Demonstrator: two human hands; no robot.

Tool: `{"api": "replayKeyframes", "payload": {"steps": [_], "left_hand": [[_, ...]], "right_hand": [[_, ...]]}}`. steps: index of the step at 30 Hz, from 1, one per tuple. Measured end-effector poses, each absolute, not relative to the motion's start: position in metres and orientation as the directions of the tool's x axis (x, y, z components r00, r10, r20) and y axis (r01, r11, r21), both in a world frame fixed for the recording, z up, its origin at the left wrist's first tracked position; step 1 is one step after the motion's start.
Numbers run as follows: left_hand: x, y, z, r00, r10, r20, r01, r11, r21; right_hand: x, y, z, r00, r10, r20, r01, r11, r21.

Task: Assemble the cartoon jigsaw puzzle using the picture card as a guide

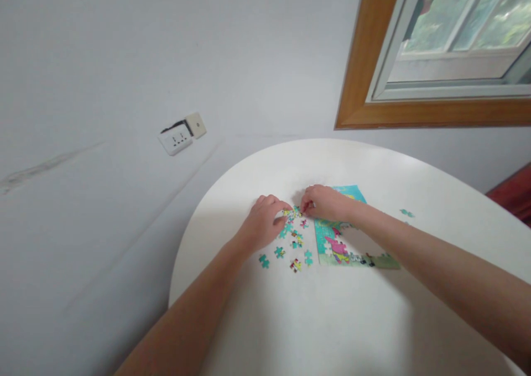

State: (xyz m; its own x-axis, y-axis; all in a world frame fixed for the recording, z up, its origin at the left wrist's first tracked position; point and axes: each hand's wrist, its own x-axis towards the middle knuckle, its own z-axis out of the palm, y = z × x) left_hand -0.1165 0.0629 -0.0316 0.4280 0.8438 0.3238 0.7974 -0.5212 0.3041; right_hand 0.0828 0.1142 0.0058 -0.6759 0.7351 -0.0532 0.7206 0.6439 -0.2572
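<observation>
A partly built jigsaw puzzle point(338, 246) in teal, green and pink lies on a round white table point(352, 320). Several loose puzzle pieces point(292, 243) are scattered just left of it. My left hand point(263, 224) rests on the table beside the loose pieces, fingers curled and pinched at a small piece near the top of the scatter. My right hand point(326, 203) reaches over the puzzle's upper left corner, fingers curled down in a pinch on a small piece that I cannot make out clearly.
A stray teal piece point(407, 213) lies to the right of the puzzle. A wall socket point(181, 134) sits on the pale wall behind the table. A wood-framed window point(435, 55) is at the upper right. Something red point(516, 193) shows at the right edge.
</observation>
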Motion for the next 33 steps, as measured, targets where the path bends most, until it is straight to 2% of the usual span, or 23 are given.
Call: {"api": "replayKeyframes", "payload": {"steps": [7,17,27,30,33], "left_hand": [[-0.117,0.065,-0.035,0.431,0.851,0.300,0.810,-0.511,0.288],[-0.117,0.066,-0.036,0.424,0.857,0.294,0.808,-0.504,0.305],[-0.116,0.065,-0.033,0.425,0.860,0.282,0.809,-0.501,0.308],[-0.116,0.065,-0.033,0.424,0.859,0.286,0.808,-0.502,0.310],[-0.116,0.065,-0.033,0.421,0.858,0.294,0.806,-0.502,0.312]], "right_hand": [[0.085,0.113,0.002,-0.709,0.705,-0.015,0.684,0.682,-0.261],[0.079,0.117,-0.006,-0.680,0.731,0.049,0.714,0.676,-0.179],[0.073,0.115,-0.004,-0.668,0.744,-0.002,0.732,0.656,-0.183],[0.071,0.116,-0.002,-0.650,0.757,-0.074,0.750,0.623,-0.220],[0.071,0.115,0.000,-0.640,0.764,-0.084,0.754,0.604,-0.257]]}}
